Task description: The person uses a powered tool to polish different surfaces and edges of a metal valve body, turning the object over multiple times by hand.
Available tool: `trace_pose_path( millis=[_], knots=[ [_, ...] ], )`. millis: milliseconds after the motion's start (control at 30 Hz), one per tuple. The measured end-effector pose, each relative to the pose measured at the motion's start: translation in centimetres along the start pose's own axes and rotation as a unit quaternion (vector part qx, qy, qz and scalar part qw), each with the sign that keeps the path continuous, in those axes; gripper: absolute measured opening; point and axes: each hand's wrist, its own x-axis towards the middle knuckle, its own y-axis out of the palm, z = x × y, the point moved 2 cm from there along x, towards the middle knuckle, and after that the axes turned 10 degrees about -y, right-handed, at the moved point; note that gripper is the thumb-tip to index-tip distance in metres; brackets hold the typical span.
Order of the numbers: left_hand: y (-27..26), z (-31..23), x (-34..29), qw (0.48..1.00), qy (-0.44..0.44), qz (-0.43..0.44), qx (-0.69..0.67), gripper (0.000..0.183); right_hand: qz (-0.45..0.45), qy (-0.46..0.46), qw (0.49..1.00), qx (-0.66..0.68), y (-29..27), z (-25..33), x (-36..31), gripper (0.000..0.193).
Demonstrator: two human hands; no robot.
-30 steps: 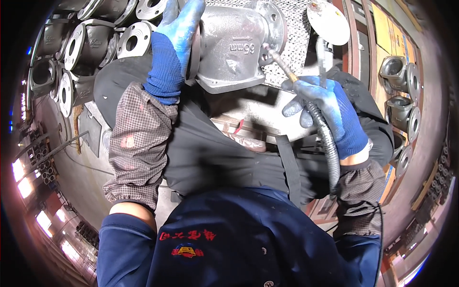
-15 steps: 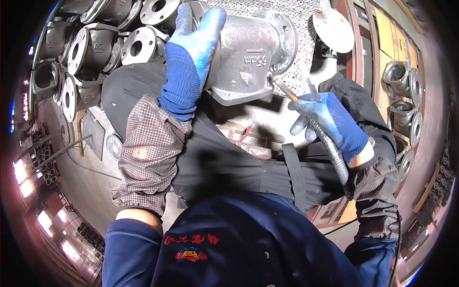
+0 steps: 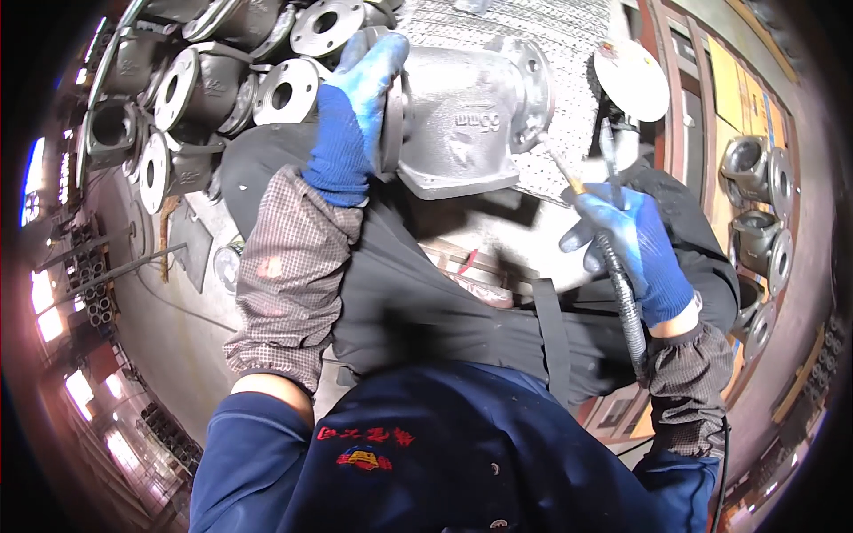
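Note:
A grey cast-metal valve body (image 3: 462,115) with raised lettering and round end flanges lies on its side in front of me. My left hand (image 3: 358,102), in a blue glove, grips its left flange, fingers pointing away from me. My gloved right hand (image 3: 635,244) is closed round a slim handheld grinder (image 3: 577,185) fed by a ribbed flexible hose (image 3: 626,306). The grinder's thin tip points at the lower edge of the right flange (image 3: 533,89); whether they touch I cannot tell. A dark narrow rod (image 3: 609,151) rises beside the right fingers, its base hidden.
Several similar castings (image 3: 191,84) are stacked at the far left. More stand along the right on brown board (image 3: 751,98). A white round disc (image 3: 631,80) on a stand is beyond my right hand. The valve body rests on a textured pale worktop (image 3: 569,35).
The valve body has rolled, showing different lettering. The grinder tip has drawn back to the right from the casting's lower corner. Both hands appear slightly lower and further right as the view shifts.

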Motion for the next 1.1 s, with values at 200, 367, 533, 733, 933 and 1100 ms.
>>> trace_pose_path(
  millis=[200,367,533,733,933,1100],
  knots=[
    [-1.7,2.3,2.1,0.999,0.035,-0.033,0.010,0.038,-0.068,-0.095,0.993,0.032,0.5,1.7,-0.2,0.037],
    [-3.4,4.7,3.2,0.989,0.142,-0.006,0.038,0.040,-0.034,-0.084,0.994,0.054,1.6,0.8,-0.3,0.035],
    [-2.0,3.3,3.5,0.999,-0.003,-0.025,-0.028,0.034,-0.005,-0.081,0.995,0.053,1.6,0.6,-0.2,0.035],
    [-1.4,2.4,3.4,0.992,-0.088,-0.060,-0.067,0.032,-0.005,-0.099,0.992,0.081,0.1,1.1,0.2,0.039],
    [0.2,0.6,2.3,0.988,-0.034,-0.062,0.136,0.033,-0.028,-0.165,0.976,0.139,-3.3,-0.4,2.1,0.042],
    [2.2,-0.1,3.2,0.997,-0.009,-0.006,0.077,0.031,-0.031,-0.195,0.942,0.272,-5.3,-1.5,2.4,0.043]
  ],
)
